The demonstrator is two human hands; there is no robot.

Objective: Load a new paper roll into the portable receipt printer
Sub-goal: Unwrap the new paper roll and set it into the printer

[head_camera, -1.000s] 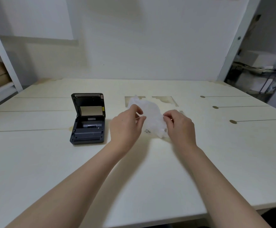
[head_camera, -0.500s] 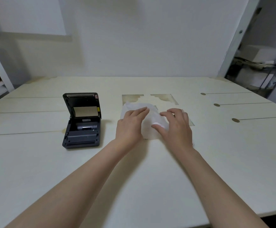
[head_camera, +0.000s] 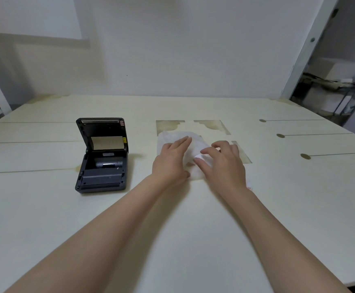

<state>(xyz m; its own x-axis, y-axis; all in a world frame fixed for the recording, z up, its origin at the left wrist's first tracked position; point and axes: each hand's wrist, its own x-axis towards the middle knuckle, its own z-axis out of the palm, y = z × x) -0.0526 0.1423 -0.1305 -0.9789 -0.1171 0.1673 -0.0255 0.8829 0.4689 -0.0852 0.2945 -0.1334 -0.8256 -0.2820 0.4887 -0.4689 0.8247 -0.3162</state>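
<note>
White wrapper [head_camera: 173, 138] under two hands [head_camera: 169, 160] [head_camera: 223, 163]; one open printer [head_camera: 102, 154] beside.

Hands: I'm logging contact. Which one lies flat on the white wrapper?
The left hand, fingers straight and palm down on the wrapper. The right hand is arched, fingertips pinching it.

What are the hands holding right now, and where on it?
The white plastic wrapper lying on the table: left hand presses flat on its left part, right hand pinches its near right edge.
</note>
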